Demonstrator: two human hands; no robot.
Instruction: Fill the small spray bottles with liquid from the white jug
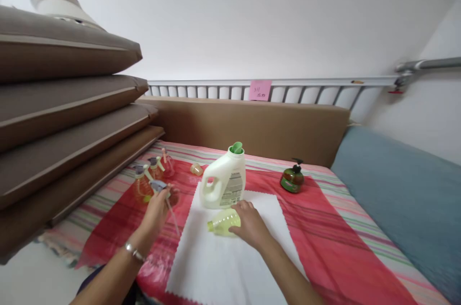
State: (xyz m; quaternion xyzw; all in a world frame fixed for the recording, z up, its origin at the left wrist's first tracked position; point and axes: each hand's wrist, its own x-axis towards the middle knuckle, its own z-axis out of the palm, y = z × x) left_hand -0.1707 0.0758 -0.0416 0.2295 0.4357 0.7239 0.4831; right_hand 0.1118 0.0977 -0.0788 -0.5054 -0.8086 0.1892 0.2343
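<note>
In my left hand (160, 206) is a grey-and-white trigger spray head (158, 186), its thin clear dip tube (173, 218) hanging down over the red cloth. My right hand (249, 222) is closed round the base of a yellow-green clear bottle (225, 222), which lies tilted with its uncapped neck to the left above the white cloth (230, 266). Just behind it stands a white detergent jug (225, 180) with a handle and an open green spout (236, 148). Whether the bottle touches the cloth I cannot tell.
Several spray bottles (141, 185) stand at the left beside stacked brown cushions (72, 113). A small beige cap (196, 169) lies left of the jug. To the right are a dark green pump bottle (292, 178) and a blue-grey cushion (399, 194). A brown board (252, 122) borders the back.
</note>
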